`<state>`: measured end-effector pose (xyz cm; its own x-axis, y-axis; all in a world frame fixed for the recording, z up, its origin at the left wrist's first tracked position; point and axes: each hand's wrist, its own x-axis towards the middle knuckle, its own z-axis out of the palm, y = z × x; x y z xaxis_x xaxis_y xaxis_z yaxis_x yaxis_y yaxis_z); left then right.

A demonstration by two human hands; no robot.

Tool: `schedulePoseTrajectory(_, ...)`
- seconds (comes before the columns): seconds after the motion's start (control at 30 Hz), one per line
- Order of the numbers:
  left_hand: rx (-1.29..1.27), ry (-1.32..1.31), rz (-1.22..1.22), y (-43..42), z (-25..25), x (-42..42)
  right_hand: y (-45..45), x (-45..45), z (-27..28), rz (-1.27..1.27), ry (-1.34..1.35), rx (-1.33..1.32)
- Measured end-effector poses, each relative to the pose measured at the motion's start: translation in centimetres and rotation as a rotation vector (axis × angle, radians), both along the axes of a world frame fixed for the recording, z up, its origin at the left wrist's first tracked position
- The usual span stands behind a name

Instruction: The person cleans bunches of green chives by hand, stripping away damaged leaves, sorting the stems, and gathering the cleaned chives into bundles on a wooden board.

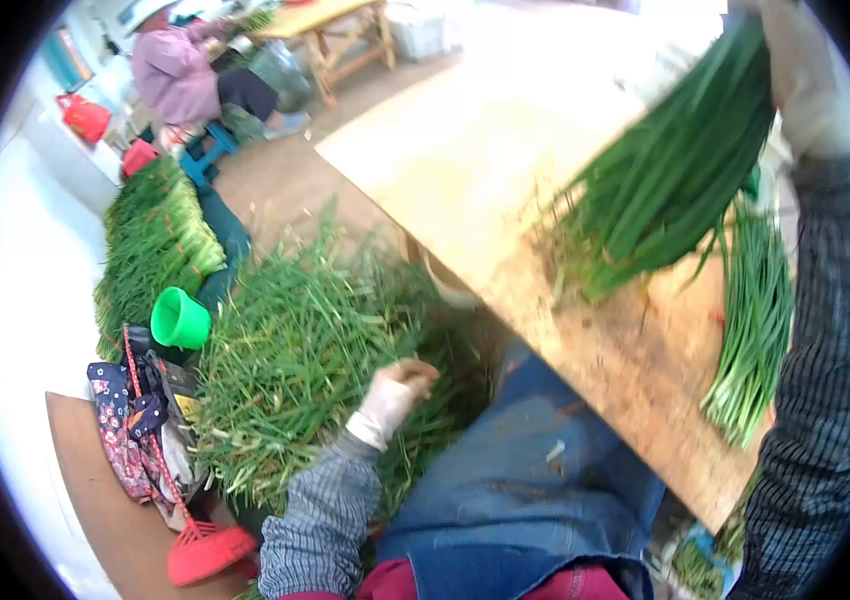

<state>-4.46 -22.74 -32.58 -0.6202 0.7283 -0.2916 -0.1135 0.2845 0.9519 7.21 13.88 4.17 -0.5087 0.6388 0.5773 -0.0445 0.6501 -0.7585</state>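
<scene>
1. Fingers of the left hand (397, 396) curl over a loose heap of green stalks (295, 350); whether they pinch anything, I cannot tell.
2. Far left, tidy bundles (150, 240) of green stalks lie stacked, pale ends to the right.
3. Just beside them sits a bright green cup (181, 318), tilted, its mouth partly facing the viewer (contents, if any, are too blurred to make out).
4. Farther back stands a whitish bin (417, 32); what it holds cannot be told.
5. Over the wooden table (445, 130), a large bunch (670, 170) slants down leftward: long, narrow, dark green leaves, straw-brown wisps at the lower end.
6. Clamped on its upper end is the right hand (800, 75).
7. Below that, a smaller bunch (750, 330) lies on the tabletop, white ends nearest the wearer.
</scene>
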Motion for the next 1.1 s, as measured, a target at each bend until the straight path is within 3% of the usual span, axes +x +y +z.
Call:
schedulePoseTrajectory(0.03, -0.06, -0.034, -0.018, 0.7, 2.8, 0.2, -0.4, 0.0, -0.4, 0.011, 0.006, 0.009)
schedulePoseTrajectory(0.1, 0.067, -0.074, -0.036, 2.0, 5.3, 0.7, -2.7, -0.7, -0.7, 0.028, 0.074, 0.068)
schedulePoseTrajectory(0.17, 0.155, -0.189, -0.062, 2.8, 6.3, 1.0, -5.6, -1.3, 0.3, -0.166, 0.097, -0.1)
schedulePoseTrajectory(0.2, 0.141, -0.124, -0.088, 2.9, 7.1, 1.2, -5.9, -1.6, 0.6, -0.159, 0.16, -0.109)
schedulePoseTrajectory(0.43, 0.137, -0.182, -0.076, 1.6, 6.4, 1.2, -6.9, 0.5, 3.5, -0.185, 0.211, -0.091)
schedulePoseTrajectory(0.53, 0.119, -0.153, -0.114, 1.6, 6.3, 1.6, -6.5, -1.4, -0.9, -0.159, 0.217, 0.042)
schedulePoseTrajectory(0.73, 0.152, -0.167, -0.149, 1.7, 6.2, 1.9, -8.3, -0.4, 1.7, -0.163, 0.202, -0.097)
schedulePoseTrajectory(0.8, 0.148, -0.169, -0.155, 1.8, 6.2, 2.2, -8.1, -1.3, -0.3, -0.114, 0.252, -0.053)
schedulePoseTrajectory(0.97, 0.171, -0.216, -0.155, 1.3, 6.8, 2.6, -7.6, 0.1, 2.2, -0.156, 0.105, -0.035)
schedulePoseTrajectory(1.03, 0.146, -0.122, -0.135, 0.8, 7.8, 2.5, -8.3, 1.1, 3.0, -0.17, 0.004, -0.024)
schedulePoseTrajectory(1.1, 0.157, -0.134, -0.095, 0.7, 7.4, 2.3, -6.1, 1.2, 0.1, -0.411, -0.254, 1.382)
